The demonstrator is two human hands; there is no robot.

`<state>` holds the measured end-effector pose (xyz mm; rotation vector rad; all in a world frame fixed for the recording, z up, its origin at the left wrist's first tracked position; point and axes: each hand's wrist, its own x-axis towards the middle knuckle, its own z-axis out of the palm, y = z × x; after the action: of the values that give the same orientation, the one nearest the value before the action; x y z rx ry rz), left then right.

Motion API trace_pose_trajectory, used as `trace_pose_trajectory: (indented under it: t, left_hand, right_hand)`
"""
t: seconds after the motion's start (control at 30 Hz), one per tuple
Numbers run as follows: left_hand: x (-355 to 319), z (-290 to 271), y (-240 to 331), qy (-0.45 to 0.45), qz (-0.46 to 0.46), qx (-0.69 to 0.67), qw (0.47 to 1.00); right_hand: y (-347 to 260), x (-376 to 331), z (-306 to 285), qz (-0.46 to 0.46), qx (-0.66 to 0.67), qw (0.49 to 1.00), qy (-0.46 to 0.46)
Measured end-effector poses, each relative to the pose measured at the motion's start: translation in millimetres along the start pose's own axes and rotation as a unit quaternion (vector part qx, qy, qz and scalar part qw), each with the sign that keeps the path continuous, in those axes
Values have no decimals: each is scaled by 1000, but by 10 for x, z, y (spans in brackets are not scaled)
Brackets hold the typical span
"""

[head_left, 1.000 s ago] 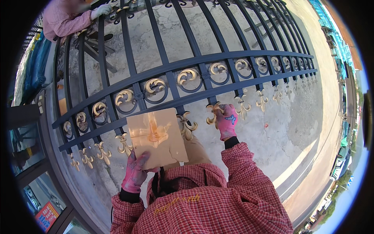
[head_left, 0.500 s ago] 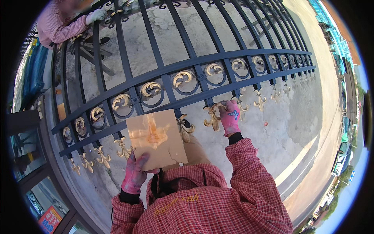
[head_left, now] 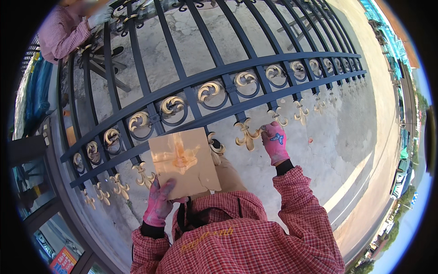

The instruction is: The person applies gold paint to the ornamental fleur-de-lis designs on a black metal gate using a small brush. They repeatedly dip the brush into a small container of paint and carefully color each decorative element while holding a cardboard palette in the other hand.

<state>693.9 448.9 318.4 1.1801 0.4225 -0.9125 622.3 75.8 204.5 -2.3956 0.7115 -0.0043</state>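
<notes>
So we're gripping the cardboard (head_left: 198,176) by its lower left corner with our left hand (head_left: 159,201), thumb on top, probably to keep that shiny orange smear (head_left: 181,157) facing up and clean of fingers. Our right hand (head_left: 275,142) is bending its fingers in right beside a gold spear tip (head_left: 247,136); can't tell if they're touching it or pinching something small. That tip's poking out past the near edge of the dark fence (head_left: 219,71), seemingly giving us easy reach. A co-worker's gloved hand (head_left: 100,18) is resting near the fence's far left corner.
</notes>
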Motion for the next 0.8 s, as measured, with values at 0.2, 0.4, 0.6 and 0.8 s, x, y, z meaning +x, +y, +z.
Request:
trace_pose_trajectory:
  t: [0.2,0.4,0.6,0.8]
  left_hand:
    - [-53,148,-20,-8,-10,-4,1000]
    - [9,319,-133,-85,-40,-2,996]
    - [56,547,-310,-151,-57,7,987]
    - [113,968,-403,-153,-67,35,985]
  right_hand:
    - [-32,-404,13,43,32,998,-45]
    - [-263,-540,-499,68,258,963,40]
    - [-1035,-893,-804,23,397,917,-15]
    - [-1072,-724,-834,-240,73,968,-30]
